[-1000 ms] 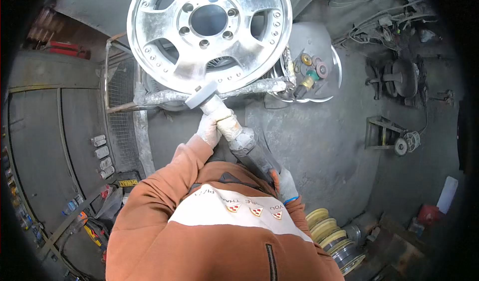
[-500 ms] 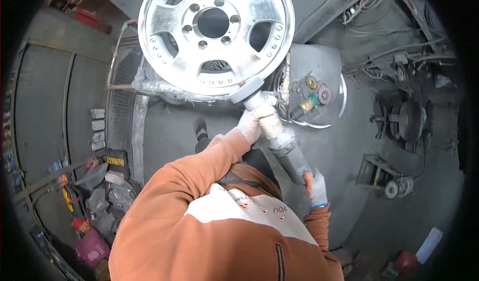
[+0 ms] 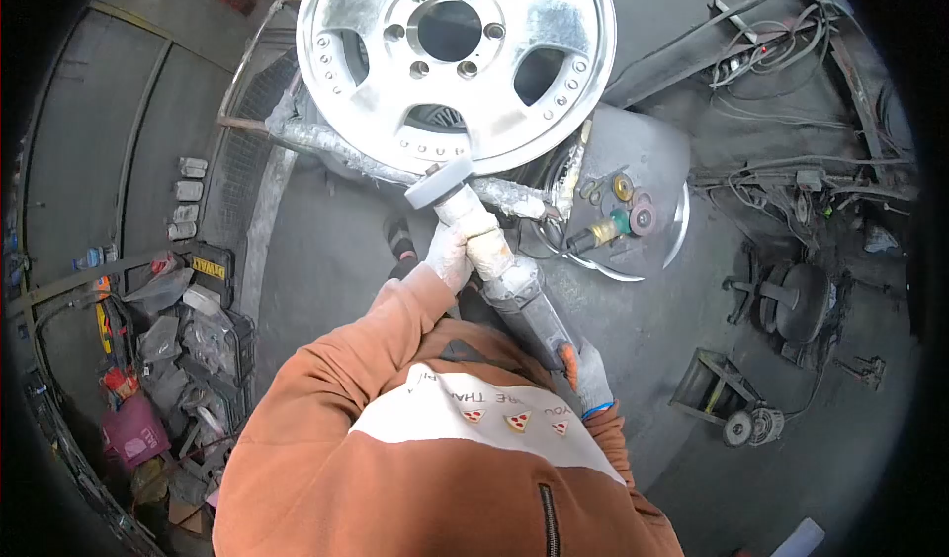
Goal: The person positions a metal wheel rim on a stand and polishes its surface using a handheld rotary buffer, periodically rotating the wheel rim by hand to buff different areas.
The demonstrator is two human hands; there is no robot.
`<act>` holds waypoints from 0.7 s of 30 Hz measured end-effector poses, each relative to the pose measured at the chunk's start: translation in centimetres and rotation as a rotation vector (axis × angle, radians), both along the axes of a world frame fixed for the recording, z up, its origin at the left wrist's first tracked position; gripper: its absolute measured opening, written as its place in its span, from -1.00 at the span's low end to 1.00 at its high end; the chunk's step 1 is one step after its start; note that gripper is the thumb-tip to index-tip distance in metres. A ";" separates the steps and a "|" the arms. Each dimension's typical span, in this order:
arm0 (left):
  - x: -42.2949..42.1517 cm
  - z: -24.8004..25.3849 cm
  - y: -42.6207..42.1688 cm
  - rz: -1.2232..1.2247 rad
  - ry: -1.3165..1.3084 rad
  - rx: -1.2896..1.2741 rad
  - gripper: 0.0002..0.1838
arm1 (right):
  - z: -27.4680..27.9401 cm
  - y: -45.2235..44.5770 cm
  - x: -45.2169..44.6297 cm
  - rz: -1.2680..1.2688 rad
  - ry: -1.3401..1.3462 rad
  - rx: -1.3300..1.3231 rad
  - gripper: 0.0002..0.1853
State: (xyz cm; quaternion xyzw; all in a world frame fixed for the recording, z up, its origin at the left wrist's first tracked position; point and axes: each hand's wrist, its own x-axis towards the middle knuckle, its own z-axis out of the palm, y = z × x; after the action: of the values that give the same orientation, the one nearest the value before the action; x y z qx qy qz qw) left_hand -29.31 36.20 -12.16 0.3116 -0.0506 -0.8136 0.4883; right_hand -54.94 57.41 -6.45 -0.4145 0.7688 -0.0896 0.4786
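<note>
My gloved left hand (image 3: 450,253) is wrapped around the taped neck of an angle grinder (image 3: 534,318), just behind its head. At the rear of the tool's grey body, my gloved right hand (image 3: 591,374) grips it, orange-faced fingers curled over the side. A pale round disc (image 3: 438,183) sits on the grinder's head. It overlaps the lower edge of a silver alloy wheel (image 3: 494,127) in view; whether they touch, I cannot tell. The wheel has several lug holes and rivets, with dull, scuffed patches on its spokes. It rests on a wrapped metal frame (image 3: 341,147).
Right of the frame, a grey surface (image 3: 657,142) holds a small tool with a green part (image 3: 618,223) and abrasive discs (image 3: 643,216). A stool (image 3: 799,300) and a bench motor (image 3: 761,426) stand farther right. Bags and a DEWALT case (image 3: 213,265) lie left; cables (image 3: 781,63) hang upper right.
The view has shifted. Relative to the wheel, the grinder and both hands have moved left, with the disc now below the wheel's hub instead of right of it. Both hands keep their hold.
</note>
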 end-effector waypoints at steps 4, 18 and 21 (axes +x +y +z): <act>-3.0 0.5 -0.1 0.037 -0.038 -0.059 -0.78 | 2.2 -0.1 -1.3 -0.072 -0.108 -0.095 -0.12; -3.4 5.6 -1.5 0.018 -0.085 -0.123 -0.82 | 6.7 2.0 -0.8 -0.200 -0.127 -0.001 -0.45; -0.1 0.7 0.3 -0.033 -0.042 -0.122 -0.75 | 6.9 0.3 0.7 0.025 -0.030 -0.039 -0.41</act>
State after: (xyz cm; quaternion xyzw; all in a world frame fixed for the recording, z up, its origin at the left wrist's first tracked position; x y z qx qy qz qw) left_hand -29.38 36.53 -11.48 0.2977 -0.1155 -0.8102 0.4916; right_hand -54.19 57.71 0.40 -0.4319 0.7545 -0.1051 0.4829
